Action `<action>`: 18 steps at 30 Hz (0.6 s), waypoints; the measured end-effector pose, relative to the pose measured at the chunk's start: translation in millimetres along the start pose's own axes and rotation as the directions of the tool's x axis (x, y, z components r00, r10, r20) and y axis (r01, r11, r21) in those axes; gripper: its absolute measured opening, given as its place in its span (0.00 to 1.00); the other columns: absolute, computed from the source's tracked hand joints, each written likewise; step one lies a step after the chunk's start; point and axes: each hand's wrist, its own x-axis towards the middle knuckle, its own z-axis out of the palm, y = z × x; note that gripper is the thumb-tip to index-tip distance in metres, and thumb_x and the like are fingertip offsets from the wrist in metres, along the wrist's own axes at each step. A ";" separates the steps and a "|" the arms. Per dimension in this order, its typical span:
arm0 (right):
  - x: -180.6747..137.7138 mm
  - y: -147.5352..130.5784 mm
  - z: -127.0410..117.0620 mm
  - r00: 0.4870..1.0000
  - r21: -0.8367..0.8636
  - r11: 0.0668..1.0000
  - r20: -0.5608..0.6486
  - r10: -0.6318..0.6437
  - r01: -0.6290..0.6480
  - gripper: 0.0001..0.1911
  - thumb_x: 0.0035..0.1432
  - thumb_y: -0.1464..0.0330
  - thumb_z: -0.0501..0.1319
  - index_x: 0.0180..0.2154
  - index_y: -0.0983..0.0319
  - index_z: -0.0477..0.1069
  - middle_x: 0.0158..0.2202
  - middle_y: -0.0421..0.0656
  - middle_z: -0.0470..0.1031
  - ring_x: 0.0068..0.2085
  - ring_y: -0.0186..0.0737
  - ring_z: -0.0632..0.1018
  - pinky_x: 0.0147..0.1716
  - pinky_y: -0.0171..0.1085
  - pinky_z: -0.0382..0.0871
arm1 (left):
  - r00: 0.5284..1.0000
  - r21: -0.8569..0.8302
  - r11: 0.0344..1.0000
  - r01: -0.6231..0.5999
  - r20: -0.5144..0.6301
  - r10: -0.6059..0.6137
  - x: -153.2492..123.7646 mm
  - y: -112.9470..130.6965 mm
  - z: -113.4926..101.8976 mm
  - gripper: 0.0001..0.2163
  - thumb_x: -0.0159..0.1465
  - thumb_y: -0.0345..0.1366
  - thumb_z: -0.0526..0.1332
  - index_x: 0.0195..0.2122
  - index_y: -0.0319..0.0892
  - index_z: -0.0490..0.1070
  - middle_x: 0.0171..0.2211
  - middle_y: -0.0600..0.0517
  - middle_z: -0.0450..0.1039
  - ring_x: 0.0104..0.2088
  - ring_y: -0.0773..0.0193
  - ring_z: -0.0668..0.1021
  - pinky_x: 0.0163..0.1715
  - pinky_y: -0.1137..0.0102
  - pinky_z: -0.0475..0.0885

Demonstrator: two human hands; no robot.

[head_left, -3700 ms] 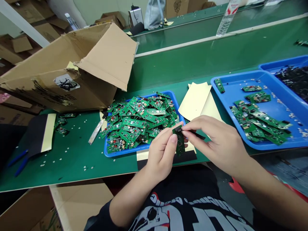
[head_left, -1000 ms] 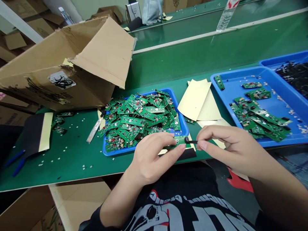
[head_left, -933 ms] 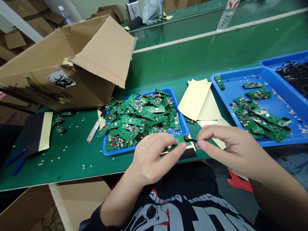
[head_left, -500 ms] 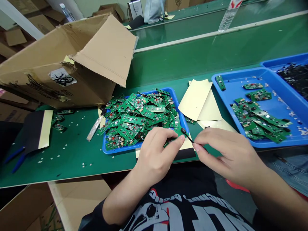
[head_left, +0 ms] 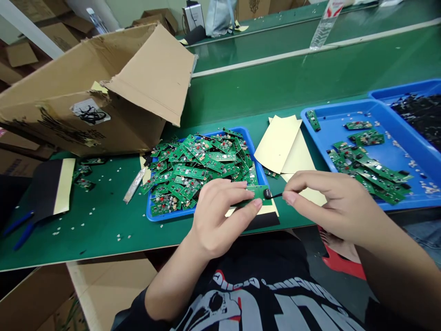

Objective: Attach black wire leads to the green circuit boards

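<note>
My left hand [head_left: 218,218] is closed on the left part of a green circuit board [head_left: 255,189], with thumb and fingers along its edges. A small black piece [head_left: 267,194] sits at the board's right end, and a thin black strip [head_left: 277,196] runs from it to my right hand [head_left: 327,202]. The right thumb and forefinger pinch the strip's far end, partly hiding it. Just beyond my left hand is a heap of green circuit boards [head_left: 193,171] in a blue tray [head_left: 149,214].
At right, a larger blue tray [head_left: 319,149] holds several boards, beside another tray with black parts [head_left: 418,115]. Yellowish paper sheets [head_left: 277,142] lie between the trays. An open cardboard box [head_left: 134,133] stands left, near blue-handled pliers [head_left: 24,236]. A bottle [head_left: 322,32] stands behind.
My right hand has moved slightly up and right, bringing the black strip nearly level. More of the circuit board shows past my left fingers, with the black piece against its end.
</note>
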 end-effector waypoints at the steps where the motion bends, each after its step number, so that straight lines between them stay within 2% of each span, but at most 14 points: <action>1: 0.8 0.0 0.0 1.000 0.006 1.000 0.005 0.003 -0.003 0.09 0.59 0.74 0.56 0.28 0.58 0.66 0.25 0.38 0.72 0.25 0.34 0.72 0.25 0.34 0.65 | 1.000 -0.007 1.000 -0.005 -0.002 0.005 -0.4 -0.8 -0.5 0.05 0.66 0.29 0.58 0.35 0.42 0.73 0.34 0.51 0.76 0.40 0.63 0.78 0.42 0.63 0.74; 13: 6.7 -0.9 7.4 0.987 -0.127 0.979 -0.014 -0.161 0.158 0.09 0.62 0.72 0.55 0.30 0.62 0.69 0.27 0.40 0.73 0.28 0.33 0.73 0.27 0.34 0.64 | 0.998 -0.181 0.982 -0.052 0.034 0.059 -1.6 -6.0 -0.2 0.06 0.65 0.29 0.59 0.33 0.40 0.74 0.35 0.50 0.74 0.41 0.64 0.78 0.43 0.63 0.75; 18: 3.2 -2.2 4.5 0.976 -0.216 0.954 -0.017 -0.215 0.207 0.08 0.62 0.73 0.55 0.30 0.61 0.68 0.27 0.41 0.74 0.29 0.35 0.73 0.28 0.37 0.64 | 0.991 -0.231 0.972 -0.043 0.116 0.071 1.7 -8.7 -4.7 0.08 0.67 0.29 0.56 0.34 0.41 0.74 0.36 0.49 0.73 0.41 0.63 0.78 0.42 0.63 0.75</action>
